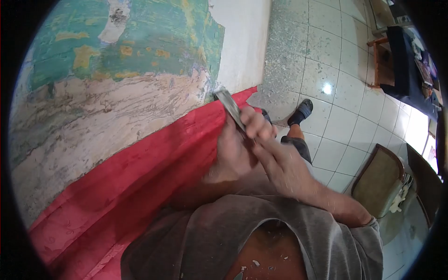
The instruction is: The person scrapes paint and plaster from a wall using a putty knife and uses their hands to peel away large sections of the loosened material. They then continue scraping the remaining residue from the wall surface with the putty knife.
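A flat metal scraper (228,105) is held in both hands, its far end at the edge of the peeling paint on the wall. My right hand (273,151) is closed around the near part of the scraper, with curled fingers over it. Against its underside my left hand (232,151) is closed too, partly hidden by the right hand. The wall has green and yellow old paint (163,39), a bare rough plaster band (116,105) and a smooth white strip (242,46). A red cloth (154,154) hangs just below the plaster.
Paint flakes (285,56) are scattered over the white tiled floor (343,119) along the wall. My sandalled foot (302,112) stands on the tiles. A cushioned chair (379,179) is at the right, and a table with a dark cover (401,65) stands farther off.
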Available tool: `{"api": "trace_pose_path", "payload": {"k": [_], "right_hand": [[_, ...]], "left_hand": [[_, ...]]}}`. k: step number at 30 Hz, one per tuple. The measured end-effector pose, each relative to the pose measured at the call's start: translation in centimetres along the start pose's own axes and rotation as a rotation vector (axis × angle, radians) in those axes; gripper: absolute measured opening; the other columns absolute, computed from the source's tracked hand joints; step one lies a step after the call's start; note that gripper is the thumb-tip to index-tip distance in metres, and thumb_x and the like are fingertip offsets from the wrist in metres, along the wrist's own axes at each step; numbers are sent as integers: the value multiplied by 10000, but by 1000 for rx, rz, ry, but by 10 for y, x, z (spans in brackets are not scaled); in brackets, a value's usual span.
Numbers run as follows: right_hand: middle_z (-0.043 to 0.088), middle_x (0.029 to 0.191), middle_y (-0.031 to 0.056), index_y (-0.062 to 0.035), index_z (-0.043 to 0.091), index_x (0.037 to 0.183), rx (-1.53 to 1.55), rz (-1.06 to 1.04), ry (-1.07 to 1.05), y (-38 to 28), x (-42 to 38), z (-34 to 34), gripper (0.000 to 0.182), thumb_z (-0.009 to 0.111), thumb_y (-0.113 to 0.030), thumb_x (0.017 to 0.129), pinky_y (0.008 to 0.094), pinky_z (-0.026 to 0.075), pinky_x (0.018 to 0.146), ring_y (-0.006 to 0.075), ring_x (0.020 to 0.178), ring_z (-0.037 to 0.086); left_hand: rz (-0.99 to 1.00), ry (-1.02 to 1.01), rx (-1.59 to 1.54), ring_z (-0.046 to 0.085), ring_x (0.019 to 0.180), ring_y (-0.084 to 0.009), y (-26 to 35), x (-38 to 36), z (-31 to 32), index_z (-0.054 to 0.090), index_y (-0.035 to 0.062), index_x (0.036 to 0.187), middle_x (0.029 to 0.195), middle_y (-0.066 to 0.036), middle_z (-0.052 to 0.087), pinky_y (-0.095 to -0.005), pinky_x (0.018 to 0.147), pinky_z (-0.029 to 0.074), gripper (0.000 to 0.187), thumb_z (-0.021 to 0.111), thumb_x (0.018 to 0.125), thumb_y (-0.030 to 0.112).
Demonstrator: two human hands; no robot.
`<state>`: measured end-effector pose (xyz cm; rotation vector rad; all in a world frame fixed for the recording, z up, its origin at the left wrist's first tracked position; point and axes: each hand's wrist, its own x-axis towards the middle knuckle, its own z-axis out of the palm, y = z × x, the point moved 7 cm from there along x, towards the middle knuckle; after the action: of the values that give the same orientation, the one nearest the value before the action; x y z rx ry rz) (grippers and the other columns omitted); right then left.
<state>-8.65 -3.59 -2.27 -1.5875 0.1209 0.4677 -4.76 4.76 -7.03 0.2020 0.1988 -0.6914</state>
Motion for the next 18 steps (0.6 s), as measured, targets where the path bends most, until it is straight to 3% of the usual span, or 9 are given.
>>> {"api": "trace_pose_path", "payload": {"k": [2,3,5,8,10,12,14,16,18], "right_hand": [[641,898,186,-7,528,1303,33,35,-97,10,15,9,328,489,-183,1029,366,485,751,270,815,640],[641,898,186,-7,528,1303,26,25,-95,15,18,8,328,489,-183,1029,366,485,751,270,815,640],[627,901,268,-43,550,1260,-79,35,-44,26,16,5,298,514,-190,1003,438,506,734,428,816,634],[628,1006,284,-80,491,1392,-14,-36,-22,10,0,0,411,494,-224,1007,443,514,791,440,875,634],[625,1057,283,-93,467,1421,-126,-58,-22,11,13,2,437,479,-238,1010,447,510,819,442,918,628],[622,1108,282,-105,442,1451,-232,-64,-27,20,31,9,463,464,-252,1012,451,505,847,444,961,623],[612,1179,265,-112,456,1444,-118,-220,162,15,61,-6,456,443,-268,1015,463,489,886,453,1048,597],[573,1269,270,-117,461,1442,-75,-126,133,16,50,-15,450,451,-255,1014,447,482,910,456,1095,582],[530,1340,269,-120,462,1444,-33,-135,95,19,24,-15,449,457,-251,1014,443,454,970,433,1135,582]], "left_hand": [[50,-34,-48,545,859,-201,13,9,-15,469,154,909,777,4,499,-424,1019,384,398,441,1005,539],[53,-45,-45,545,859,-201,13,12,-13,469,154,909,777,4,499,-424,1019,384,398,441,1005,539],[58,86,-11,543,854,-212,6,7,-13,467,155,906,776,-8,504,-440,1044,371,439,378,1012,572],[-42,147,212,551,841,-188,-17,-7,2,477,167,910,822,-12,531,-448,1059,365,440,376,1006,585],[-44,152,242,565,868,-181,-18,-7,-12,476,170,902,858,-29,568,-447,1076,350,493,298,1010,617],[32,0,0,583,960,-282,5,17,-35,470,151,964,881,-80,592,-487,1064,376,549,264,991,659],[31,67,8,583,977,-290,14,36,-29,457,149,1013,917,-109,598,-480,1025,410,564,272,977,680],[46,305,241,615,882,-249,4,40,-14,530,132,990,899,-104,631,-479,1046,386,622,262,971,694],[53,255,224,615,878,-279,-23,19,-9,531,124,1034,917,-121,642,-492,1000,427,675,254,947,733]]}}
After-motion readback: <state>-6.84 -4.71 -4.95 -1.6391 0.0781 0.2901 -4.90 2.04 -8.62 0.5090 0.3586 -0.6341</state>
